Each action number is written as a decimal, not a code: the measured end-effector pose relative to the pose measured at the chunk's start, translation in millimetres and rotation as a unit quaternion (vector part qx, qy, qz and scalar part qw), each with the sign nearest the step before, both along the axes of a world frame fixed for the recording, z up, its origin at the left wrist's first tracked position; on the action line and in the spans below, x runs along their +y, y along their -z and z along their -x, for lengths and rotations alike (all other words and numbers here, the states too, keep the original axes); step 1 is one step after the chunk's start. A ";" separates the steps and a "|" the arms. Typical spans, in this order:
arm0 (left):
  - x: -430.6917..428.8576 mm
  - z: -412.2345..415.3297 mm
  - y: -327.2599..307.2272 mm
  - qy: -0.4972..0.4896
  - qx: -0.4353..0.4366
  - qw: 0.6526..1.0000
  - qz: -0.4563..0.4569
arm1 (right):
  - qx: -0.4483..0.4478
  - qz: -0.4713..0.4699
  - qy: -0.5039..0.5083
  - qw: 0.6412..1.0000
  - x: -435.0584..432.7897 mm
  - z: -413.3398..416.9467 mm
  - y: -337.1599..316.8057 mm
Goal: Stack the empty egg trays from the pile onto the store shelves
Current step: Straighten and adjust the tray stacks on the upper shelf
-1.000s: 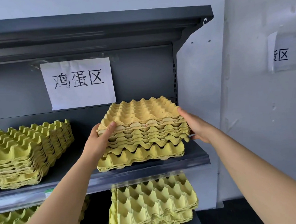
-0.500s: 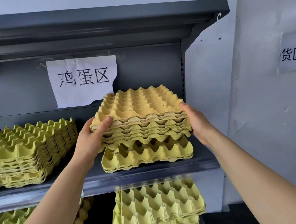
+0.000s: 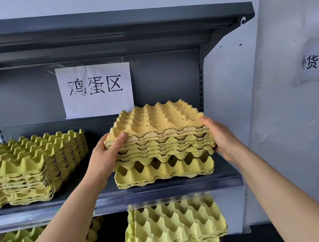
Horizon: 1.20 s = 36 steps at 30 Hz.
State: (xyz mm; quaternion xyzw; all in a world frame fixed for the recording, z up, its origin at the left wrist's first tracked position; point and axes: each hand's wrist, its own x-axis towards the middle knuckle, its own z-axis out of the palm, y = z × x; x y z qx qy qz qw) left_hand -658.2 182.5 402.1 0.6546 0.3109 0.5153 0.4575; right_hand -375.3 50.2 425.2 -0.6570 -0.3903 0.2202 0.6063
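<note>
Restocking well under way: the left hand [image 3: 103, 158] and right hand [image 3: 221, 137] clasp a batch of egg trays [image 3: 161, 132] by its sides atop shelved trays [image 3: 163, 171] on the shelf [image 3: 178, 191] below the paper sign [image 3: 95, 89] (finished stacks [image 3: 36, 165] sit lower left of that sign; the source pile is out of view).

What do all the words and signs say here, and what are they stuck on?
"鸡蛋区": white paper sheet taped to the back panel of the shelving.
"货区", after a blurred first character and cut by the picture's edge: paper sign on the wall.
Green sticker on the shelf edge: too small to read.
</note>
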 end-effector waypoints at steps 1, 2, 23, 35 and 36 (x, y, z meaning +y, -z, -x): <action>-1.6 -0.3 0.4 0.012 0.003 1.000 -0.004 | -0.004 -0.007 0.007 1.000 -5.5 -1.6 0.8; -3.0 -0.8 0.4 0.023 0.006 1.000 -0.008 | -0.009 -0.013 0.014 1.000 -11.2 -2.6 2.3; -106.3 -94.2 3.3 -0.194 0.296 0.910 -0.215 | 0.020 0.051 -0.097 0.994 -13.4 -46.8 -13.5; -137.8 -141.3 2.2 -0.212 0.137 0.968 -0.013 | 0.048 0.097 -0.217 0.970 43.3 -87.7 -15.2; -137.9 -143.0 -0.4 -0.216 0.129 0.968 -0.008 | 0.059 0.091 -0.219 0.970 45.1 -87.4 -13.6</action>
